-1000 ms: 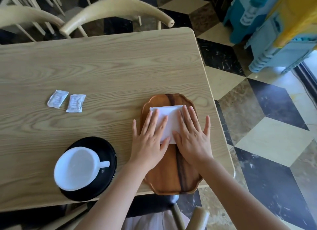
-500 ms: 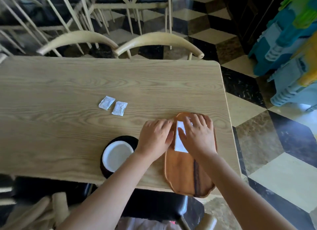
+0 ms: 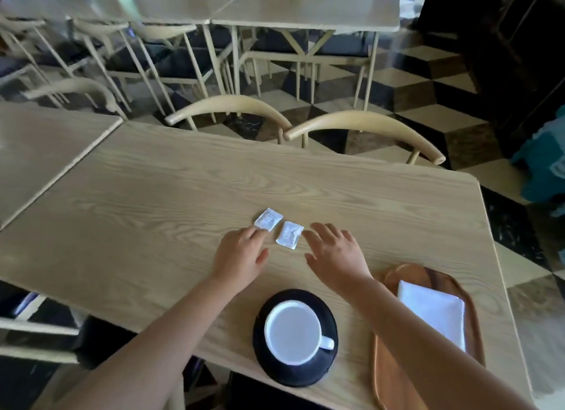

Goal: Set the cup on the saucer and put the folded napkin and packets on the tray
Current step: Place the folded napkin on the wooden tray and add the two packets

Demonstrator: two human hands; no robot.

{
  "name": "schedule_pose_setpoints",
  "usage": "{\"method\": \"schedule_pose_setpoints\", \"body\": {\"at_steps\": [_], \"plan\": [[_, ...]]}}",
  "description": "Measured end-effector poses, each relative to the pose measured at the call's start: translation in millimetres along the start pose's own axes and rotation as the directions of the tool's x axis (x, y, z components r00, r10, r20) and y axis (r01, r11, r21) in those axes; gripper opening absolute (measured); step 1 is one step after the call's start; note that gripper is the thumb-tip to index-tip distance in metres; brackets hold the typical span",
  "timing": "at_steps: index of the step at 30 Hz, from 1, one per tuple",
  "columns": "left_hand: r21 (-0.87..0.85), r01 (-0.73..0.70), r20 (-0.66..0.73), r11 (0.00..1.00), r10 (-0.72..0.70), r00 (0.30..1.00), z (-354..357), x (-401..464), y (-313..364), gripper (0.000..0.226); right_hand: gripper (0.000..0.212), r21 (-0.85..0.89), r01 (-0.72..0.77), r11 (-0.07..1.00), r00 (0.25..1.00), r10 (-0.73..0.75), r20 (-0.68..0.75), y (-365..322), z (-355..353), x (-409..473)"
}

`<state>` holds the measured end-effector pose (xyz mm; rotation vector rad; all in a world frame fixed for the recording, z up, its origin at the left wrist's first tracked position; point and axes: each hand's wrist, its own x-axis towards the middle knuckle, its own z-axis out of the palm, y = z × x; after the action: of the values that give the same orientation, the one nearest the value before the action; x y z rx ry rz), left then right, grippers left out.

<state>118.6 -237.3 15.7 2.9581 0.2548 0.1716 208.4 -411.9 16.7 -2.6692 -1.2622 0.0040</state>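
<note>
A white cup (image 3: 293, 332) stands upright on the black saucer (image 3: 318, 370) at the table's near edge. To its right the wooden tray (image 3: 382, 367) carries the folded white napkin (image 3: 434, 312). Two small white packets lie side by side mid-table: the left packet (image 3: 269, 219) and the right packet (image 3: 289, 235). My left hand (image 3: 241, 257) has its fingertips touching the near corner of the left packet. My right hand (image 3: 336, 253) hovers with fingers spread just right of the right packet. Neither hand holds anything.
The wooden table (image 3: 153, 214) has two curved chair backs (image 3: 363, 128) along its far edge. Another table (image 3: 42, 146) adjoins on the left. More tables and chairs fill the room behind. Chequered floor lies to the right.
Both hands have left the napkin on the tray and moved up and left to the two packets. The camera view has lifted, showing more of the room.
</note>
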Motion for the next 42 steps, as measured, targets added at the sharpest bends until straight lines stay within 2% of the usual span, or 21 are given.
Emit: {"method": "schedule_pose_setpoints", "body": {"at_steps": [5, 10, 12, 14, 16, 20, 23, 27, 30, 32, 33, 34, 35, 36, 37, 38, 39, 40, 41, 42], "plan": [[-0.032, -0.021, 0.087, 0.999, 0.024, 0.996, 54.1, 39.0, -53.2, 0.045, 0.052, -0.021, 0.083, 0.996, 0.979, -0.077, 0.189, 6.6, 59.6, 45.5], [-0.044, 0.03, 0.135, 0.999, -0.023, 0.991, 100.8, 67.9, -63.6, 0.053, 0.058, -0.089, 0.065, 0.994, 0.97, -0.042, 0.24, 11.8, 91.9, 69.0], [-0.068, 0.038, 0.114, 0.997, -0.03, 0.993, 107.3, 74.0, -62.2, 0.051, 0.054, -0.107, 0.067, 0.992, 0.983, -0.047, 0.176, 10.5, 95.9, 70.1], [-0.068, 0.031, 0.067, 0.997, -0.027, 0.997, 107.8, 78.1, -62.0, 0.043, 0.047, -0.138, 0.098, 0.986, 0.995, -0.093, 0.037, 9.2, 96.9, 67.8], [0.008, 0.004, 0.064, 1.0, -0.005, 0.998, 104.9, 80.9, -61.7, 0.036, 0.041, -0.211, 0.123, 0.97, 0.989, -0.138, -0.058, 9.4, 101.5, 65.3], [0.109, -0.07, 0.095, 0.992, 0.059, 0.994, 96.3, 80.6, -58.9, 0.03, 0.035, -0.252, 0.182, 0.95, 0.965, -0.222, -0.139, 11.5, 108.9, 63.2], [0.148, -0.179, -0.004, 0.973, 0.181, 0.983, 89.2, 71.4, -57.8, 0.024, 0.032, -0.326, 0.219, 0.92, 0.945, -0.283, -0.162, 15.4, 111.9, 58.7], [0.1, -0.308, -0.164, 0.946, 0.321, 0.933, 95.3, 60.0, -63.7, 0.026, 0.025, -0.28, 0.281, 0.918, 0.914, -0.345, -0.212, 22.6, 111.3, 52.1], [-0.05, -0.238, -0.226, 0.97, 0.221, 0.949, 100.1, 54.1, -63.6, 0.031, 0.015, -0.241, 0.251, 0.938, 0.929, -0.303, -0.213, 21.8, 106.4, 49.1], [-0.211, -0.069, -0.238, 0.975, 0.017, 0.971, 101.8, 49.3, -59.4, 0.03, 0.003, -0.125, 0.122, 0.985, 0.966, -0.147, -0.214, 14.2, 99.0, 48.3], [-0.349, 0.061, -0.229, 0.935, -0.149, 0.962, 102.1, 47.4, -55.6, 0.027, 0.007, -0.034, 0.019, 0.999, 0.977, -0.025, -0.211, 8.8, 95.3, 49.1], [-0.522, 0.209, -0.179, 0.827, -0.346, 0.921, 101.2, 46.4, -51.5, 0.026, 0.008, 0.081, -0.088, 0.993, 0.976, 0.102, -0.193, 3.2, 91.4, 50.2], [-0.706, 0.338, -0.062, 0.622, -0.531, 0.845, 98.8, 46.4, -47.6, 0.026, 0.007, 0.22, -0.198, 0.955, 0.959, 0.236, -0.159, -2.0, 86.7, 52.1], [-0.848, 0.408, 0.105, 0.34, -0.645, 0.757, 95.8, 45.8, -44.1, 0.025, 0.008, 0.37, -0.302, 0.879, 0.925, 0.365, -0.11, -5.9, 82.1, 54.1], [-0.914, 0.401, 0.258, 0.057, -0.681, 0.685, 91.8, 43.9, -39.5, 0.023, 0.009, 0.52, -0.393, 0.758, 0.872, 0.487, -0.051, -9.5, 76.2, 56.0], [-0.919, 0.363, 0.365, -0.151, -0.674, 0.643, 87.4, 40.2, -34.7, 0.02, 0.01, 0.659, -0.448, 0.605, 0.812, 0.583, 0.017, -13.2, 69.8, 57.5], [-0.904, 0.334, 0.424, -0.267, -0.653, 0.627, 81.6, 35.6, -30.2, 0.017, 0.012, 0.772, -0.461, 0.437, 0.762, 0.641, 0.092, -17.7, 63.1, 57.9], [-0.891, 0.317, 0.454, -0.325, -0.629, 0.631, 75.6, 30.0, -26.1, 0.017, 0.013, 0.851, -0.439, 0.288, 0.735, 0.66, 0.156, -22.9, 56.0, 57.0], [-0.883, 0.307, 0.468, -0.355, -0.603, 0.646, 70.0, 24.5, -22.1, 0.018, 0.014, 0.891, -0.408, 0.202, 0.73, 0.658, 0.185, -27.8, 50.0, 55.1], [-0.877, 0.302, 0.475, -0.374, -0.578, 0.664, 64.0, 19.9, -18.8, 0.018, 0.016, 0.9, -0.38, 0.214, 0.754, 0.635, 0.167, -32.2, 43.7, 52.4]]}}
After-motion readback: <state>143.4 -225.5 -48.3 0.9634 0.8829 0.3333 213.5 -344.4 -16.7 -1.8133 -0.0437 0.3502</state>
